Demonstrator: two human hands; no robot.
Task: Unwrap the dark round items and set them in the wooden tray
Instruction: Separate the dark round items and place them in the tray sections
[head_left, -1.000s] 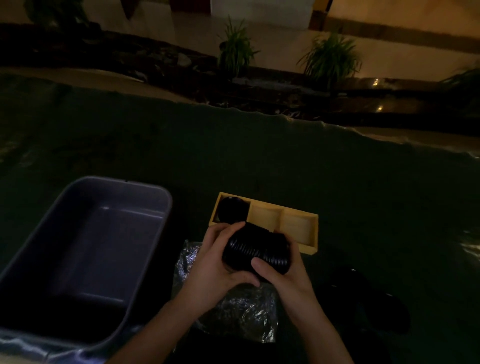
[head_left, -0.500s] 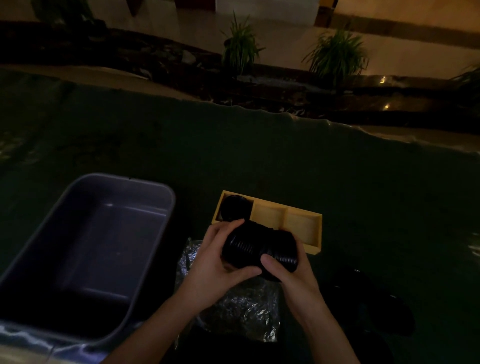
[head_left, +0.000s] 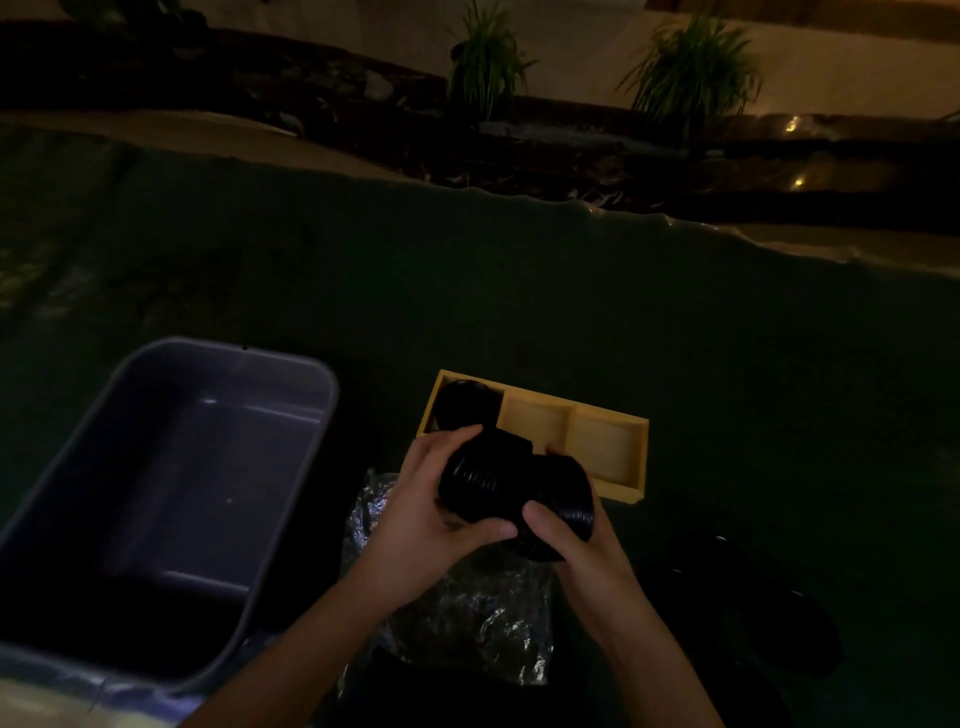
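Note:
Both hands hold a stack of dark round ribbed items (head_left: 511, 486) on its side, just in front of the wooden tray (head_left: 605, 452). My left hand (head_left: 431, 519) wraps its left part, and my right hand (head_left: 576, 545) grips its right part, thumb on top. The stack bends open in the middle, with a gap at the top. The tray has three compartments; a dark round item (head_left: 465, 402) sits in the left one, and the right one shows bare wood. The scene is very dim.
A grey plastic tub (head_left: 291, 499) stands to the left. Crumpled clear plastic wrap (head_left: 478, 613) lies under my hands. A dark shape (head_left: 753, 597) lies on the dark green cloth (head_left: 571, 291) at the right. Plants (head_left: 691, 67) and a ledge lie beyond the far edge.
The stack has bent apart in the middle as my hands tilt its two parts away from each other. My hands have hardly shifted over the table.

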